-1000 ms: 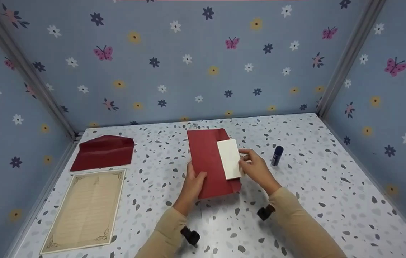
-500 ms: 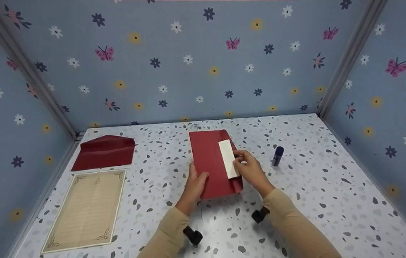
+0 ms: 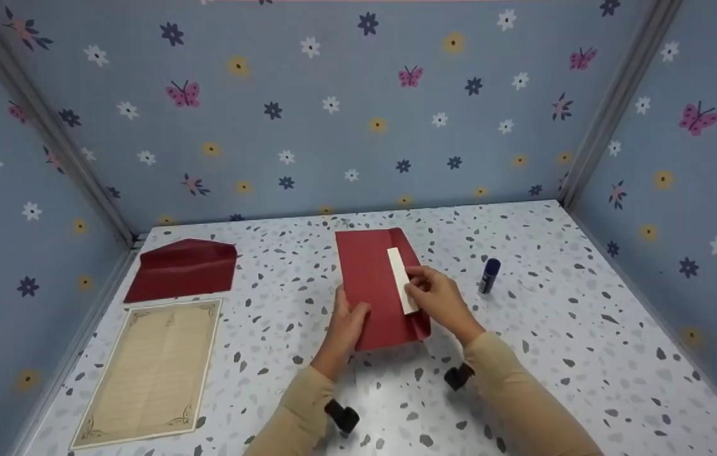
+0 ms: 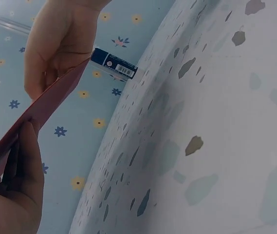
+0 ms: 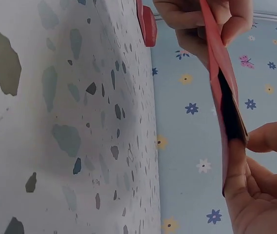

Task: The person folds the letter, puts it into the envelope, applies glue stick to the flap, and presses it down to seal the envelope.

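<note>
A red paper envelope (image 3: pixel 368 272) is tilted above the table in the head view. My left hand (image 3: pixel 342 329) grips its lower left edge, thumb on the front face and fingers behind. A narrow strip of white card (image 3: pixel 399 275) shows at the envelope's right side, the rest hidden inside. My right hand (image 3: pixel 442 301) pinches the card's right edge with thumb and fingers. In the right wrist view, the envelope's mouth gapes, with a fingertip of my right hand (image 5: pixel 260 180) at the opening beside the card's thin edge (image 5: pixel 241 127).
Right of the hands a blue glue stick (image 3: pixel 489 276) stands on the speckled table (image 3: pixel 561 329). At the left lie a dark red envelope (image 3: pixel 184 272) with its flap raised and a tan bordered letter sheet (image 3: pixel 149 373). Patterned walls (image 3: pixel 333 82) enclose the table.
The white card has slid left into the red envelope, so its visible part has shrunk from a broad panel to a narrow strip. My right hand has moved left with it.
</note>
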Available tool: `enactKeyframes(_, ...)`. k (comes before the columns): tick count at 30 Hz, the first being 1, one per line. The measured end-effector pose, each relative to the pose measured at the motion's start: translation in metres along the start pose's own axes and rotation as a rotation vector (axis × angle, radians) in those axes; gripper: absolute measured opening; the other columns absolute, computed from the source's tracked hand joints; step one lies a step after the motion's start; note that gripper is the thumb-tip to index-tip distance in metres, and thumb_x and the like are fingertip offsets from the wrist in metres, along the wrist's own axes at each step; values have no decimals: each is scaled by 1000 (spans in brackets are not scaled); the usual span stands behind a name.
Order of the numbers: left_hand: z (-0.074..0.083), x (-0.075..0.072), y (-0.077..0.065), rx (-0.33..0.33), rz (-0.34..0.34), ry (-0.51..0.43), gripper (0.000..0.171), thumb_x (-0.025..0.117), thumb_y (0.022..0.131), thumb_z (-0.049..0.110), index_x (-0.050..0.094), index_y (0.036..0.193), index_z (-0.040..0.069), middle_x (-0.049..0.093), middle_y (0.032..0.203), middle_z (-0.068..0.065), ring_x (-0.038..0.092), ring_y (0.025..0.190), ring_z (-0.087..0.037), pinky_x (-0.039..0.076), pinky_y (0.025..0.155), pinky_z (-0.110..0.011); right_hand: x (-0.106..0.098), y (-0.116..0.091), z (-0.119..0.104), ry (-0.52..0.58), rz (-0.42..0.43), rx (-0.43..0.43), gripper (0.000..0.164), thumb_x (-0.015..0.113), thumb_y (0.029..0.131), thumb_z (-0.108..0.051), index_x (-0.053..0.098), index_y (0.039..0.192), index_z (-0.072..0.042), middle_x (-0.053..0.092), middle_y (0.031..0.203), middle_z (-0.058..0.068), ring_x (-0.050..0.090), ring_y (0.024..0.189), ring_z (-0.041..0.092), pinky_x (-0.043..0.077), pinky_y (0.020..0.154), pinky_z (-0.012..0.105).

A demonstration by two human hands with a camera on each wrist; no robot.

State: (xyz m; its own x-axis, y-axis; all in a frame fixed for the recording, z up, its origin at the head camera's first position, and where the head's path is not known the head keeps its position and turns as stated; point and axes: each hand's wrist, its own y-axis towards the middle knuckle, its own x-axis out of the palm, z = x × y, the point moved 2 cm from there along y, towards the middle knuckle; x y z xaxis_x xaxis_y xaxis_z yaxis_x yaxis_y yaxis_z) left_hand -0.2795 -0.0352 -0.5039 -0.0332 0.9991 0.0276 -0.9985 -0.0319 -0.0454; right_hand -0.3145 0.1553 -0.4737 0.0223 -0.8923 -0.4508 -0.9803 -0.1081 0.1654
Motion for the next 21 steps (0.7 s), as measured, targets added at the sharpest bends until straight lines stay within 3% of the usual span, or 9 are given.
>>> enactKeyframes(9, -2, 0, 0, -13, -1, -24, 64, 51, 93, 10, 27, 153, 11, 48, 138, -15, 45, 118, -28, 34, 101, -46, 5, 0, -4, -105, -12, -102, 30, 66, 93, -5, 70, 123, -1, 66, 88, 2, 60, 81, 14, 51, 72, 30)
enactKeyframes(21, -3, 0, -1, -5, -32, -21, 68, 50, 94, 10, 21, 156, 12, 44, 145, -15, 44, 121, -28, 34, 102, -47, 9, -1, -7, -19, -99, -41, 32, 60, 98, -6, 68, 129, -6, 69, 93, 3, 65, 78, 15, 52, 65, 28)
